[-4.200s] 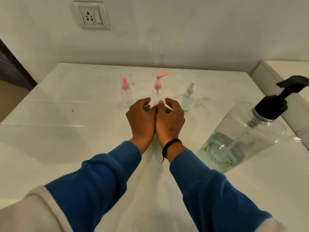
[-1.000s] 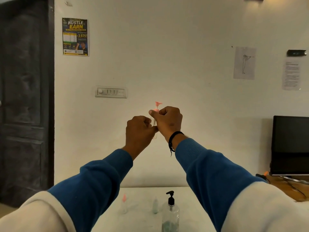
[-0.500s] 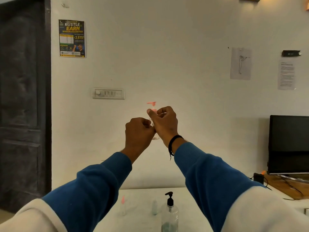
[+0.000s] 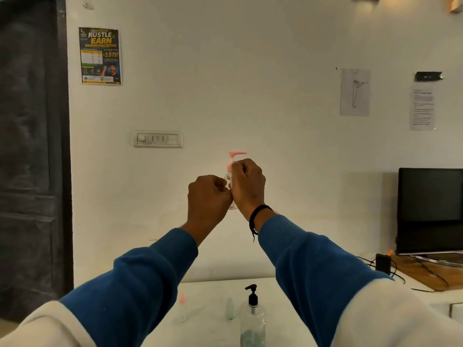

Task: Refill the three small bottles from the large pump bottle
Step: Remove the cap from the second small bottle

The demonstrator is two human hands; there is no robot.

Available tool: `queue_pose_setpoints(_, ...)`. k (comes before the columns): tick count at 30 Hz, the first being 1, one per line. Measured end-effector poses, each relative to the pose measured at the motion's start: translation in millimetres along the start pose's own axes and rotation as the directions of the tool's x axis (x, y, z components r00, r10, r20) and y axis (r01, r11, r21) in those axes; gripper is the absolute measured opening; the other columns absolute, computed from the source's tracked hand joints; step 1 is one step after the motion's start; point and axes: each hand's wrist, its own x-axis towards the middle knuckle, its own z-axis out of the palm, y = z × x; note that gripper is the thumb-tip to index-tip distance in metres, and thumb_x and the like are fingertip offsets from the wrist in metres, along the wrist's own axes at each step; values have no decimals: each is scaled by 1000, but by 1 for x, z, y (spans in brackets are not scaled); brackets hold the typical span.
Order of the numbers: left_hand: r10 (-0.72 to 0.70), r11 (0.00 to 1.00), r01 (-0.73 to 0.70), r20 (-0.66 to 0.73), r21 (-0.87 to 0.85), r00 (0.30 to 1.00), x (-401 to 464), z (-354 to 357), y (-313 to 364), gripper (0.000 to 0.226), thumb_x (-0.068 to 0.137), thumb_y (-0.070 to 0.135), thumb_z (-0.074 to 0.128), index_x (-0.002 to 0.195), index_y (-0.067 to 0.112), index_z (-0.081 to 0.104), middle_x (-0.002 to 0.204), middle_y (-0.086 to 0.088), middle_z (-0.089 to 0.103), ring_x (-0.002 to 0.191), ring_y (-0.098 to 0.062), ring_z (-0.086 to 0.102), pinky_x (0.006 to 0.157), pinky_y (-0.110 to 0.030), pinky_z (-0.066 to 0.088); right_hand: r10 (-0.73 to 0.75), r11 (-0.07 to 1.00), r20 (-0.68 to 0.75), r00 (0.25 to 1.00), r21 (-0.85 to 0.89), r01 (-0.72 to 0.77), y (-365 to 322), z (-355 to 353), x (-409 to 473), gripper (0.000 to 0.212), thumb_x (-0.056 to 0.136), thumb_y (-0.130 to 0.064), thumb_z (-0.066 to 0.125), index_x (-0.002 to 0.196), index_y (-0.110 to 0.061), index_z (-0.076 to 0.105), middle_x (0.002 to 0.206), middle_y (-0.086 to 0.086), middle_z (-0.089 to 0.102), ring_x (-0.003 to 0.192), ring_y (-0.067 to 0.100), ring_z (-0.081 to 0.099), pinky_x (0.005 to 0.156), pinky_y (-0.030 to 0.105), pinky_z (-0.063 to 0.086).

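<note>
Small pump bottle point(image 4: 231, 169) gripped by both hands point(image 4: 209, 196) point(image 4: 248, 184), raised before white wall point(image 4: 250, 71); white table point(image 4: 213, 296) below.

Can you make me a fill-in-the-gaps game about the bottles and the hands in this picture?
1. The small bottle held up in the air has a ____ pump top.
2. The big pump bottle on the table has a ____ pump.
3. ____ small bottles stand on the table.
4. The band is on the ____ wrist.

Missing words: pink; black; two; right
</note>
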Motion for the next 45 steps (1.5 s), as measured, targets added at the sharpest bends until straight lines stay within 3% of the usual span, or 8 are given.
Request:
queue_pose_setpoints(7, 22, 1000, -22, 4, -3, 1000, -1, -1, 0, 16, 86, 16, 77, 99, 7, 78, 84, -3, 75, 71, -10, 65, 66, -12, 44, -12, 1000, 27, 1000, -8, 12, -1, -2, -5, 25, 100, -40, 60, 107, -16, 56, 90, 4, 70, 81, 21, 68, 73, 33, 57)
queue_pose_setpoints(13, 16, 1000, -16, 15, 21, 1000, -2, -6, -3, 11, 84, 14, 76, 91, 6, 78, 71, 3, 68, 63, -6, 61, 61, -9, 39, -24, 1000, 45, 999, -2, 24, 2, 3, -3, 22, 102, -22, 49, 91, -11, 65, 81, 3, 69, 71, 19, 62, 68, 36, 54)
queue_pose_setpoints(18, 22, 1000, -23, 17, 19, 1000, -1, -5, -4, 14, 85, 16, 77, 96, 8, 79, 83, -3, 76, 73, -13, 68, 66, -14, 45, -56, 998, 57, 997, -25, 57, 4, 0, -8, 21, 102, -39, 56, 110, -20, 55, 87, -1, 69, 77, 14, 66, 66, 25, 51)
queue_pose_setpoints(24, 14, 999, -14, 24, 31, 1000, -4, -3, -3, 7, 83, 12, 76, 86, 6, 77, 74, -5, 73, 69, -17, 67, 60, -12, 44, -55, 998, 60, 997, -21, 56, 9, 0, -4, 21, 105, -23, 47, 100, -14, 66, 87, 1, 70, 77, 18, 64, 72, 40, 56)
queue_pose_setpoints(29, 25, 1000, -26, 25, 17, 999, -4, 0, 0, 15, 87, 18, 76, 98, 7, 78, 87, -4, 76, 73, -11, 65, 64, -7, 39, -89, 994, 66, 994, -51, 92, 8, -8, -5, 24, 103, -41, 55, 114, -20, 52, 86, -3, 67, 76, 13, 65, 69, 27, 54)
queue_pose_setpoints(35, 11, 1000, -12, 22, 19, 1000, -4, 2, 2, 14, 85, 14, 75, 96, 5, 78, 83, -3, 75, 69, -8, 62, 61, -8, 37, -93, 993, 65, 994, -68, 97, 8, -9, 0, 22, 107, -25, 44, 93, -19, 60, 86, -4, 67, 76, 14, 62, 67, 31, 47)
queue_pose_setpoints(39, 26, 999, -26, 18, 21, 999, -1, 2, 3, 20, 88, 17, 75, 105, 7, 77, 93, -5, 77, 73, -7, 62, 65, -5, 37, -121, 990, 74, 990, -67, 126, 4, -12, -5, 25, 105, -41, 51, 120, -21, 53, 91, -7, 63, 80, 9, 63, 70, 25, 51)
queue_pose_setpoints(45, 28, 999, -29, 17, 35, 999, 0, 0, 1, 19, 86, 14, 74, 103, 6, 78, 91, -5, 77, 75, -9, 63, 64, -5, 36, -131, 985, 64, 989, -101, 137, 5, -9, -2, 18, 108, -29, 47, 109, -16, 59, 93, -3, 67, 81, 15, 64, 71, 31, 53)
